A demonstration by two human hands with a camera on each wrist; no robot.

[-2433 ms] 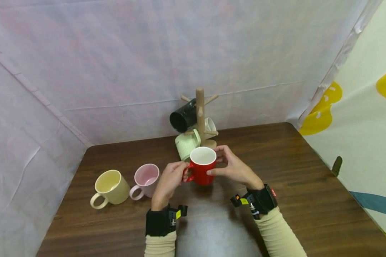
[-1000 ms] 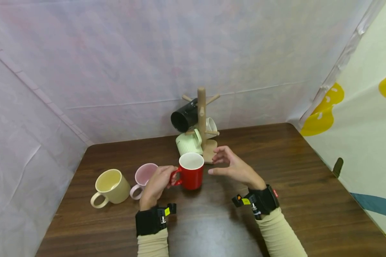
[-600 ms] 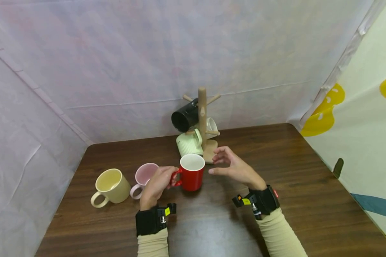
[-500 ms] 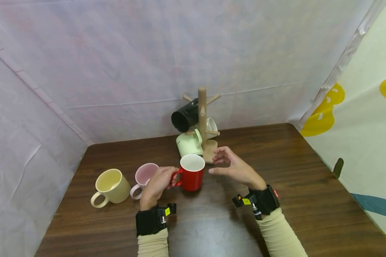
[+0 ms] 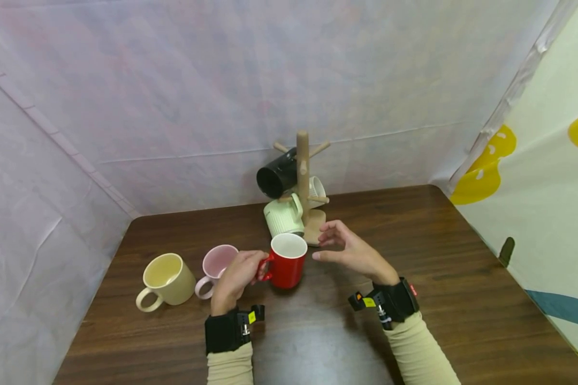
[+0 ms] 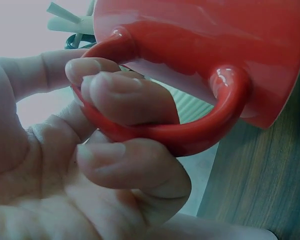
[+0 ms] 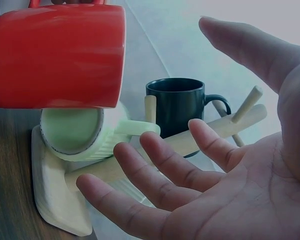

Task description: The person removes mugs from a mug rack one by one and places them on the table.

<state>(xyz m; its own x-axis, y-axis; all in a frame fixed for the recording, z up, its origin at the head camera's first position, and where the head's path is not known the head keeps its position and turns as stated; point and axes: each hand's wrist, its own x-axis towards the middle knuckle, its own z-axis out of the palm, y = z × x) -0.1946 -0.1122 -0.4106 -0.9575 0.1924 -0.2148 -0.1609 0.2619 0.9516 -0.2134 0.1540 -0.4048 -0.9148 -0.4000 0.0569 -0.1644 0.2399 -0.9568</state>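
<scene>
A red mug (image 5: 286,270) with a white inside is held upright by its handle in my left hand (image 5: 239,277). In the left wrist view, fingers (image 6: 135,100) curl through the red handle (image 6: 190,135). My right hand (image 5: 354,253) hovers to the right of the mug, touching nothing, its fingers spread in the right wrist view. Just behind the red mug stands a wooden mug tree (image 5: 302,187). On it hang a black mug (image 5: 274,176), a light green ribbed mug (image 5: 282,216) and a white mug (image 5: 317,188), partly hidden by the post.
A yellow mug (image 5: 173,283) and a pink mug (image 5: 217,262) stand upright on the brown wooden table (image 5: 395,224) at the left; my left hand partly covers the pink one. Pale cloth (image 5: 197,107) hangs behind the table.
At first both hands were on the red mug. My right hand has let go, and my left hand has drawn the mug leftward and slightly nearer. Lately there is hardly any movement.
</scene>
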